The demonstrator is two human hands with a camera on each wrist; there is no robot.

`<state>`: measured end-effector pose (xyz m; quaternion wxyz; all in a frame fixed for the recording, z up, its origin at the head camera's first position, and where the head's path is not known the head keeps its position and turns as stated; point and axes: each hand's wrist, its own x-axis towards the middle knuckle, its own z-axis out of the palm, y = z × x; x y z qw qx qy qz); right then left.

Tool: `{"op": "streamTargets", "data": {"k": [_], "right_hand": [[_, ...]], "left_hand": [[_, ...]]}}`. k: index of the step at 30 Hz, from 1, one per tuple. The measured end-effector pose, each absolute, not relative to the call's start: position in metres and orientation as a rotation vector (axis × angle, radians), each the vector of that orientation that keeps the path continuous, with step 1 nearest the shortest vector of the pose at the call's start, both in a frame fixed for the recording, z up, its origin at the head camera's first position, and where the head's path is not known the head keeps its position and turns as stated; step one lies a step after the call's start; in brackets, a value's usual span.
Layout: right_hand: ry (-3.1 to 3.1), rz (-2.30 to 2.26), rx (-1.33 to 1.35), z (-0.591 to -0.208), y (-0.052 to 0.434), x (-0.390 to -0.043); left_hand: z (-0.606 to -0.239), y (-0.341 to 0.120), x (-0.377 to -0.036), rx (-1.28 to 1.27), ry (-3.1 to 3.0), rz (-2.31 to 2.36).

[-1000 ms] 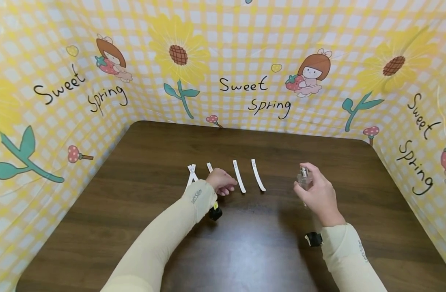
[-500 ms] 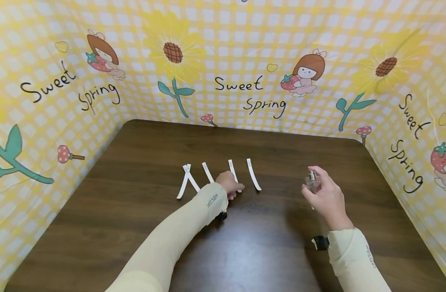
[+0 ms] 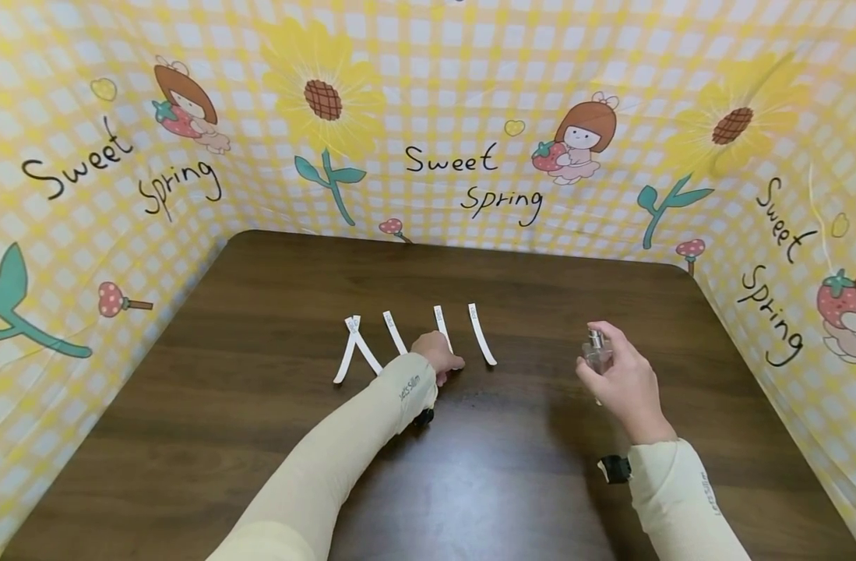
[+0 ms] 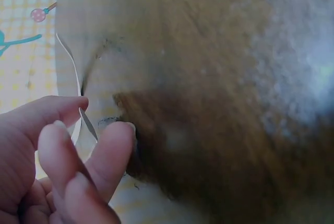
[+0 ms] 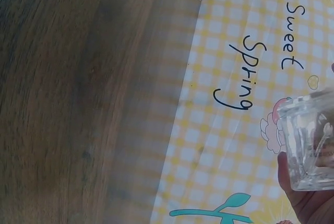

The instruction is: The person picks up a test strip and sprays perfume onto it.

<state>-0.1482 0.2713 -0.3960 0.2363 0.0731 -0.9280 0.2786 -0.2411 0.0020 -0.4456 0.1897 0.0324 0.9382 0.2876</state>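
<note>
In the head view, several white paper perfume test strips lie in a row on the brown table, each with small print at its far end. My left hand is over the near end of one test strip. In the left wrist view, thumb and finger pinch that strip's end by its edges, and the rest of it arches away. Over at the right, my right hand holds a clear glass perfume spray bottle upright, index finger on its silver spray top. The bottle's square glass base shows in the right wrist view.
One curved strip lies right of my left hand. On its left are another strip and two strips crossed at their far ends. The table is bounded by a yellow checked cloth at the back and sides.
My left hand has moved right onto the near end of the strip, its fingers reaching round it. The right hand keeps holding the bottle; the view has shifted slightly.
</note>
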Motion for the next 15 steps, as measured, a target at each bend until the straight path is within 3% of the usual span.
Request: {"op": "streamTargets", "data": {"k": [15], "right_hand": [[-2.542, 0.758, 0.216, -0.3962, 0.269, -0.1486]], "left_hand": [[-0.4429, -0.0062, -0.2409, -0.035, 2.583, 0.961]]}}
